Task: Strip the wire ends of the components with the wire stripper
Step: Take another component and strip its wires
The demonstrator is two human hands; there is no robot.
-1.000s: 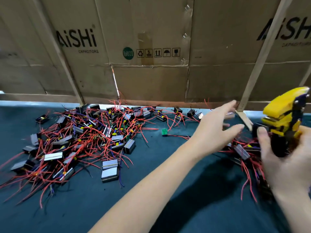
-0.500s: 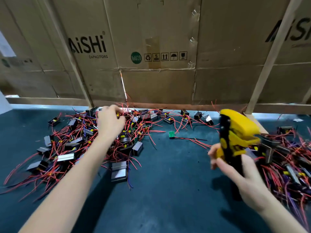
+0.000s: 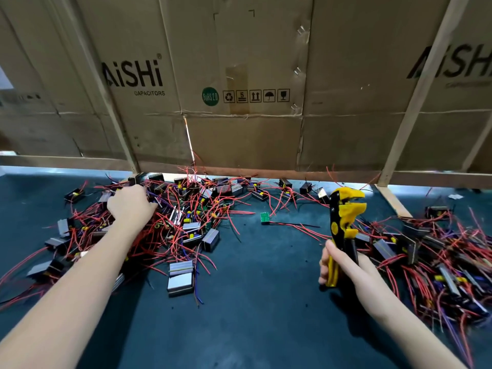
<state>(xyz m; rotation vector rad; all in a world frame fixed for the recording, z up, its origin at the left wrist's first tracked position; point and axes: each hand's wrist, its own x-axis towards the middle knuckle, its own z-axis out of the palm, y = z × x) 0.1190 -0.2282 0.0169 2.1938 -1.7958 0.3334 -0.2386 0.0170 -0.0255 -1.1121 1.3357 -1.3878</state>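
the wire stripper (image 3: 343,217) has a bright yellow head and yellow handles with black metal between. the table (image 3: 266,302) is a dark teal-blue mat. the pile of components at its left edge (image 3: 170,222) is black and grey boxes tangled in red wires, with small yellow parts and a few purple and black leads. the pile at the right edge (image 3: 431,257) shows the same red, black, grey and yellow. a small green circuit board (image 3: 265,218) lies between them. the cardboard wall (image 3: 253,134) is brown with black lettering and a green round sticker (image 3: 210,96).
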